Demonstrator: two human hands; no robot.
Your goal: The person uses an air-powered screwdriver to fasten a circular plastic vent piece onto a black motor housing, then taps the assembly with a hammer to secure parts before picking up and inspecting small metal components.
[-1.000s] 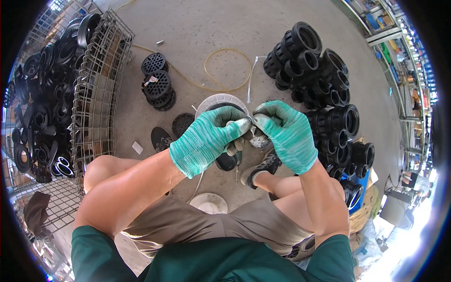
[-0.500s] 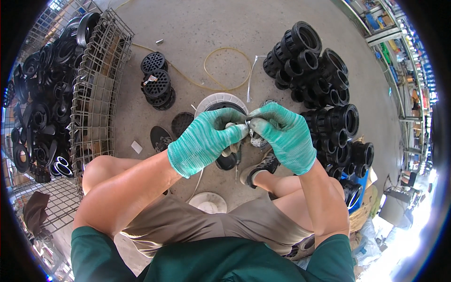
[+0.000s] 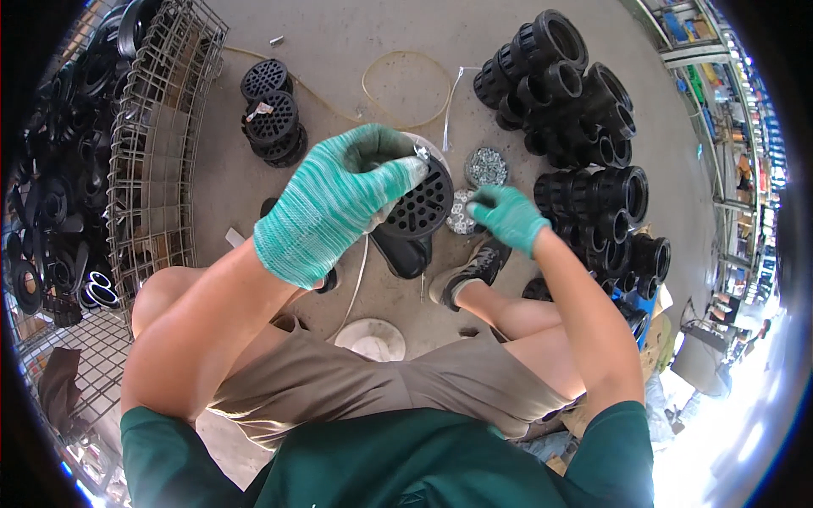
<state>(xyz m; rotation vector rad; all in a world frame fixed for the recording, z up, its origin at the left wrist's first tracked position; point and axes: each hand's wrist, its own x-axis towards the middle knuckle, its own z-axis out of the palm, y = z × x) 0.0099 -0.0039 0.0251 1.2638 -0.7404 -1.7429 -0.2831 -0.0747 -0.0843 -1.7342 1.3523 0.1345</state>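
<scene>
Both my hands wear green knit gloves with greyish fingertips. My left hand (image 3: 343,195) pinches a small shiny metal piece (image 3: 421,152) between thumb and fingers; its exact kind is too small to tell. Just below it is a round black grate (image 3: 417,207) with many holes, partly hidden by that hand. My right hand (image 3: 508,216) is at the edge of a tub of washers (image 3: 460,213), fingers curled together; whatever lies between the fingertips cannot be made out. Right behind stands a round tub of small metal screws (image 3: 487,167).
Stacked black grates (image 3: 273,118) stand at the far left, beside a wire cage (image 3: 157,144) full of black rings. Black ribbed pipe fittings (image 3: 584,199) are piled on the right. A yellowish hose (image 3: 406,52) loops across the floor. Between my legs lies a white round lid (image 3: 371,340).
My hands, together before, have parted. The right moved right and down to the washers; the left moved left and up with the small metal piece. The grate now shows more fully.
</scene>
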